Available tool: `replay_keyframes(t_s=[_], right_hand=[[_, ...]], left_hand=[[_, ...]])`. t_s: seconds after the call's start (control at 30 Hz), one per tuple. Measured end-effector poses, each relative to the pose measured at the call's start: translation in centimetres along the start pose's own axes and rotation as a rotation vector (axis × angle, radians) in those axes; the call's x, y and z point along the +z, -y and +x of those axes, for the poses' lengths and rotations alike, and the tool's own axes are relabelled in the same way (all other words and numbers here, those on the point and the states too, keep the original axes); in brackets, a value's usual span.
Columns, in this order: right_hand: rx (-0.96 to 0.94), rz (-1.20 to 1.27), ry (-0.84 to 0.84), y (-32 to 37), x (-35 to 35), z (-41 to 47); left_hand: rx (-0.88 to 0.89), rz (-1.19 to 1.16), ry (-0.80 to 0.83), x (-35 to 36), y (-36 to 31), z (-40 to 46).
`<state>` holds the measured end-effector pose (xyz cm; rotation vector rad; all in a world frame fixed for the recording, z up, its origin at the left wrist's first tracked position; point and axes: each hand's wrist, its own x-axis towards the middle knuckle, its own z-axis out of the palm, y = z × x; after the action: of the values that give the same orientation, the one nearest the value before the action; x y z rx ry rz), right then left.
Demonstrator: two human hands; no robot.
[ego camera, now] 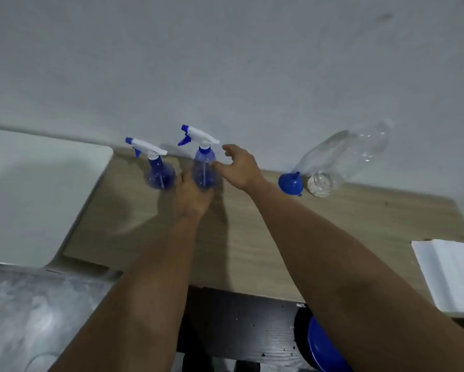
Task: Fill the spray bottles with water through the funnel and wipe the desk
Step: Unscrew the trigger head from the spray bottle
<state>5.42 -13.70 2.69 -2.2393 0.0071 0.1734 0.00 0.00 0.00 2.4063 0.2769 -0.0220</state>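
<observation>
Two blue spray bottles with white trigger heads stand at the back of the wooden desk. My left hand grips the base of the right-hand spray bottle. Beside that bottle's upper body, my right hand is spread with relaxed fingers, its thumb touching or nearly touching the plastic. The other spray bottle stands just to the left, untouched. A blue funnel lies on the desk to the right, next to a large clear plastic water bottle leaning against the wall.
A white sink basin adjoins the desk on the left. White folded paper or cloth lies at the desk's right edge. Below the front edge are a dark panel and a blue round object. The grey wall stands close behind.
</observation>
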Motion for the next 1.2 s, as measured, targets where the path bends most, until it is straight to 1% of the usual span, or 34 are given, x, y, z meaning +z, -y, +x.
replay_keyframes(t_s=[0.07, 0.13, 0.17, 0.23, 0.33, 0.43, 0.5, 0.6, 0.63, 0.73, 0.8, 0.9, 1.03, 1.2], right_hand=[[-0.018, 0.06, -0.005, 0.0, 1.6, 1.8], [-0.045, 0.109, -0.027, -0.3, 3.1, 2.9], [-0.054, 0.144, -0.042, -0.5, 3.9, 3.7], [-0.079, 0.174, -0.08, -0.5, 4.9, 4.7], [-0.092, 0.177, -0.113, -0.6, 5.2, 5.3], [-0.086, 0.182, -0.113, -1.0, 4.6, 4.5], [-0.084, 0.181, -0.131, -1.2, 3.7, 3.4], [-0.089, 0.182, -0.187, -1.9, 1.8, 1.1], [-0.093, 0.173, -0.21, -2.2, 1.0, 0.1], [-0.057, 0.174, -0.245, -3.8, -1.4, -3.4], [-0.022, 0.198, -0.263, -5.3, -2.8, -6.0], [0.025, 0.217, -0.295, -7.7, -4.5, -10.2], [0.073, 0.244, -0.322, -10.6, -5.8, -15.2], [0.089, 0.304, -0.312, -13.0, -6.0, -18.9]], left_hand=[[0.0, -0.015, -0.044, 0.9, 1.1, 2.6], [-0.024, -0.109, 0.009, 1.7, 2.3, 4.7], [-0.014, -0.18, 0.029, 2.3, 2.9, 5.7], [0.033, -0.242, 0.046, 2.4, 3.1, 6.6], [0.078, -0.24, 0.071, 2.6, 3.3, 7.7], [0.091, -0.267, 0.135, 3.1, 3.7, 7.9], [0.114, -0.222, 0.143, 2.7, 2.8, 6.7], [0.178, -0.256, 0.194, 2.7, 0.1, 4.1], [0.17, -0.28, 0.212, 3.2, -0.6, 3.3], [0.144, -0.238, 0.23, 4.1, -2.8, 0.0], [0.155, -0.253, 0.281, 5.1, -4.0, -2.7], [0.147, -0.281, 0.323, 7.4, -5.0, -6.6], [0.142, -0.236, 0.383, 9.4, -5.8, -11.5], [0.161, -0.206, 0.445, 10.5, -5.5, -14.5]])
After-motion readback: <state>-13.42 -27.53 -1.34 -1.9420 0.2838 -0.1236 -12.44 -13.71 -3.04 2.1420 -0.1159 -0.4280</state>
